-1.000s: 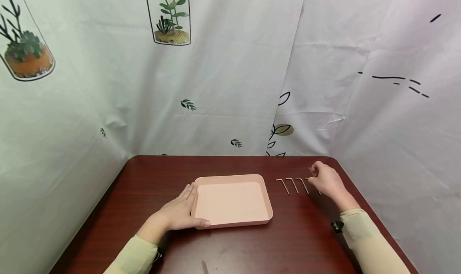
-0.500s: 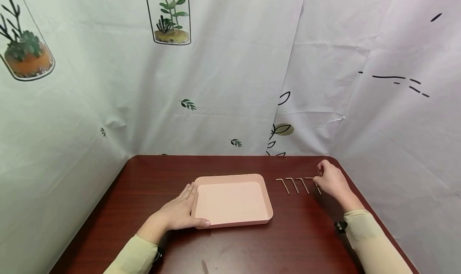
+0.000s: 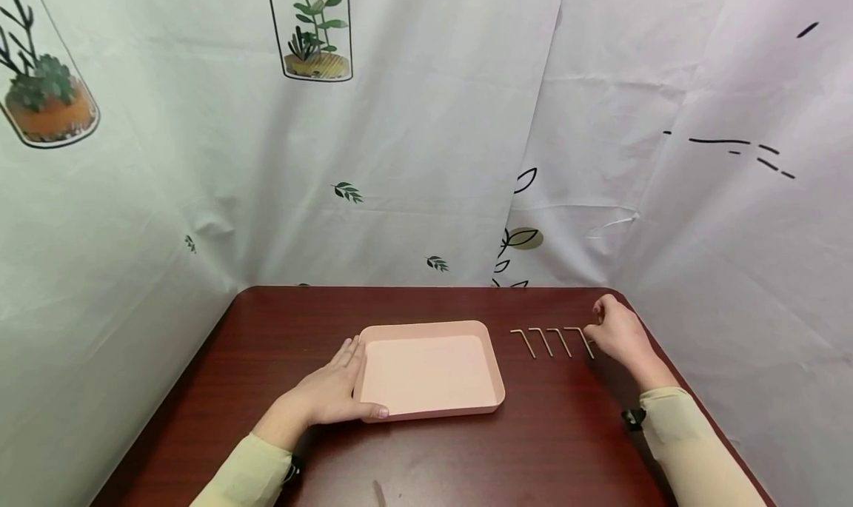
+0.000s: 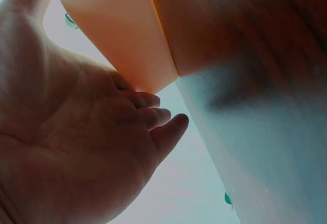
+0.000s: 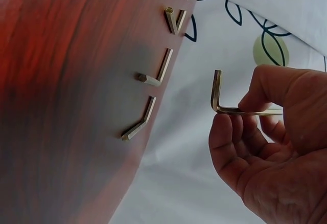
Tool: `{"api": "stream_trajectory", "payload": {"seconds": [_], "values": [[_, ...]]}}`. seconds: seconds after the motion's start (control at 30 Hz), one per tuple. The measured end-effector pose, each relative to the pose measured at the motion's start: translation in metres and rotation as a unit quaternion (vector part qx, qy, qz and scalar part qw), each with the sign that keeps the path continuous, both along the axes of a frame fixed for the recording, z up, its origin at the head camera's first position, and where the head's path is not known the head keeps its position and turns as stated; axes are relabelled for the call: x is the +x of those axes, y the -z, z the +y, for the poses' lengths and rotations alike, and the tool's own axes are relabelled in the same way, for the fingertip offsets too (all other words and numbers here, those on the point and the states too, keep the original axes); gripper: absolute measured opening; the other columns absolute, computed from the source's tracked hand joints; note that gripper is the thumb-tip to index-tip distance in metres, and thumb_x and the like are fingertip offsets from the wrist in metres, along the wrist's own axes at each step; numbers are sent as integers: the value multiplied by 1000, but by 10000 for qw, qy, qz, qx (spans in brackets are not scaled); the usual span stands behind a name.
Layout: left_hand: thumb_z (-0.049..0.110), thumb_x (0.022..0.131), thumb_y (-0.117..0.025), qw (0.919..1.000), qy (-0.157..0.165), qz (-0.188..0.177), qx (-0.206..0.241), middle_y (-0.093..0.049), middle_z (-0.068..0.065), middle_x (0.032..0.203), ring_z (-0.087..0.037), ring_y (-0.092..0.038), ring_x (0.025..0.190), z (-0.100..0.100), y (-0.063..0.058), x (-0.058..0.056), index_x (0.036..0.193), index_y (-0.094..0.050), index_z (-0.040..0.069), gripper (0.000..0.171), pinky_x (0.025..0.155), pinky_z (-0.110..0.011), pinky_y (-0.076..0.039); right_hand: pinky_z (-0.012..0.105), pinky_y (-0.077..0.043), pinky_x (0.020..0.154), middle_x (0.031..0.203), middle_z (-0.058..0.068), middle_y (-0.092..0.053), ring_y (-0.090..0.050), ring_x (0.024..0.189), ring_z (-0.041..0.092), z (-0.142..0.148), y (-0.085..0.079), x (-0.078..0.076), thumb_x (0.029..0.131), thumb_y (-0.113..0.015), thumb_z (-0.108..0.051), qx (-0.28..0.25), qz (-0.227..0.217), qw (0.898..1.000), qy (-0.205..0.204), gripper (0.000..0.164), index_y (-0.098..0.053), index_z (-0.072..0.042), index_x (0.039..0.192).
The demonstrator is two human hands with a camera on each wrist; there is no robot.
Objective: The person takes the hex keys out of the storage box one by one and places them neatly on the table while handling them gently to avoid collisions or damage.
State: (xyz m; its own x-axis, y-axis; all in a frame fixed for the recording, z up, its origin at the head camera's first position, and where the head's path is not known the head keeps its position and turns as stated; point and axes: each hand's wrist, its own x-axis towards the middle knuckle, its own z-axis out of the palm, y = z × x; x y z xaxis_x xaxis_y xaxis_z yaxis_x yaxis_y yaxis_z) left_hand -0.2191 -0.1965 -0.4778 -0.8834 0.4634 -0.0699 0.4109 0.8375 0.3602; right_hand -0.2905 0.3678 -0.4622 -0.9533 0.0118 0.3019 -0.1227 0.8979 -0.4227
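My right hand [image 3: 620, 333] pinches an L-shaped hex key [image 5: 240, 112] between thumb and fingers, its short arm sticking out past the fingertips in the right wrist view. In the head view the hand largely hides this key. Just left of the hand, several more hex keys [image 3: 565, 342] lie in a row on the table. A shallow pink rectangular tray [image 3: 426, 411] stands to their left, with nothing in it. Against the tray's left side rests my left hand [image 3: 326, 394], fingers straight along the edge and thumb on the front rim.
The dark red-brown wooden table [image 3: 480, 462] has rounded back corners. White fabric [image 3: 413, 159] printed with plants hangs behind it and on both sides. The right sleeve [image 3: 693, 440] lies close to the table's right edge.
My right hand has moved a little to the right with the hex key, uncovering the rightmost key in the row. The left hand and the tray have stayed in place.
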Motion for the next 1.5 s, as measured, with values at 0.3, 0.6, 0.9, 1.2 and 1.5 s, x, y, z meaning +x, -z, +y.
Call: {"api": "stream_trajectory", "payload": {"seconds": [0.3, 0.6, 0.9, 1.2, 1.5], "values": [[80, 87, -77, 10000, -12, -51, -19, -15, -38, 178, -50, -18, 168, 0, -1, 0, 169, -17, -19, 142, 131, -58, -31, 40, -45, 66, 86, 9, -60, -58, 69, 25, 6, -1, 1, 88, -82, -9, -96, -51, 9999, 13, 27, -58, -3, 100], [81, 87, -76, 10000, -15, -52, -23, -15, -38, 178, -50, -18, 168, 0, 0, 1, 169, -17, -18, 142, 131, -58, -30, 42, -45, 70, 85, 11, -61, -58, 77, 32, 13, 1, 1, 83, -78, -7, -66, 136, 9998, 119, 22, -59, -4, 94], [79, 87, -77, 10000, 25, -21, 6, -16, -39, 178, -51, -18, 167, 0, -4, 2, 168, -17, -19, 141, 131, -59, -31, 43, -46, 71, 91, 14, -61, -58, 82, 34, 19, 2, 3, 84, -75, -5, -188, 86, 9995, 241, 18, -59, -4, 92], [80, 87, -77, 10000, 7, -22, -30, -16, -37, 178, -50, -18, 168, -1, -3, 2, 169, -17, -18, 141, 131, -58, -31, 41, -44, 69, 87, 13, -58, -56, 80, 33, 26, 5, 5, 82, -75, -5, -158, 190, 9992, 319, 16, -59, -6, 83], [80, 87, -77, 10000, 41, 23, -25, -17, -38, 178, -50, -18, 168, -1, -1, 1, 168, -18, -19, 141, 131, -58, -30, 45, -46, 68, 81, 13, -59, -57, 76, 35, 36, 8, 3, 79, -77, -10, -60, 276, 9989, 386, 18, -59, -7, 76]]}}
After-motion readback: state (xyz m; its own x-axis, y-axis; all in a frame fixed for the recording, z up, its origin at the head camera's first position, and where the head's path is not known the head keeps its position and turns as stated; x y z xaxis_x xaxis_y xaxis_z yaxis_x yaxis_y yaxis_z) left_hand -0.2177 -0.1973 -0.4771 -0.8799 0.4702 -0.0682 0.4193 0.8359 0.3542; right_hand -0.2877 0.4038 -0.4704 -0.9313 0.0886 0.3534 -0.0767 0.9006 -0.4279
